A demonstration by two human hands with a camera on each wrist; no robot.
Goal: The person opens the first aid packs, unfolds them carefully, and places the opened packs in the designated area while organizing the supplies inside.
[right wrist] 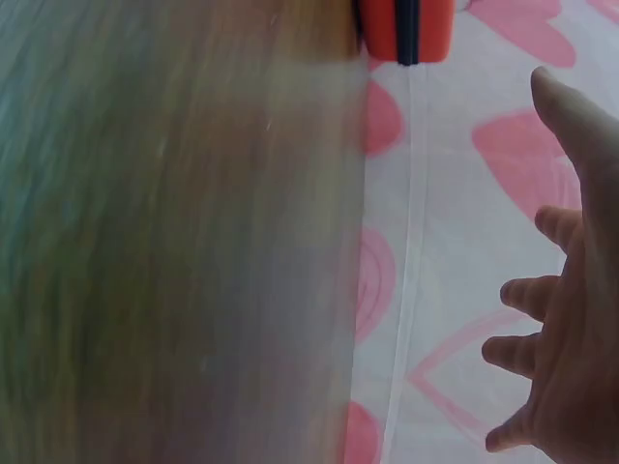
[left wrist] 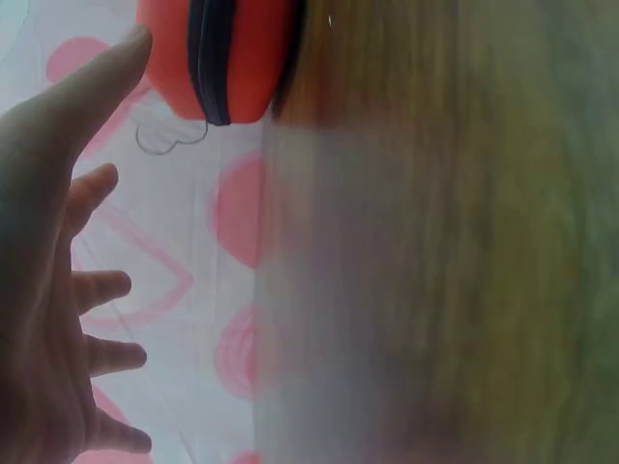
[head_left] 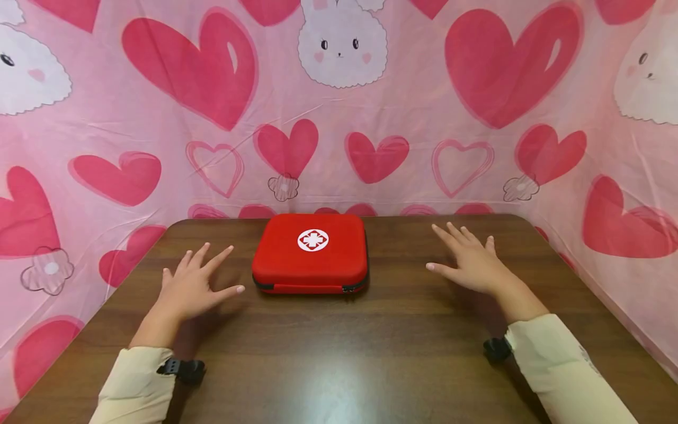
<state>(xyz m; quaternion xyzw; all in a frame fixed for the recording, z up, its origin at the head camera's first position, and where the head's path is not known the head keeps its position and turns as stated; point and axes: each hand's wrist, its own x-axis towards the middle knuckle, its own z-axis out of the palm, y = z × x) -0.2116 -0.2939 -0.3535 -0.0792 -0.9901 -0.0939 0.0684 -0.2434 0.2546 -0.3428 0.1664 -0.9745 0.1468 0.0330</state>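
A red first aid case with a white cross emblem lies closed near the back of the brown table, its black zipper seam running round the side. To the left of it, my left hand hovers with fingers spread and holds nothing. On the other side, farther from the case, my right hand is also spread above the tabletop and holds nothing. Neither hand touches the case. In the left wrist view the case shows beyond the thumb; in the right wrist view only its end appears at the top.
The brown wooden table has its back edge just behind the case. A pink cloth printed with hearts and rabbits hangs behind and along both sides. Each wrist carries a small black device, seen on the left and right.
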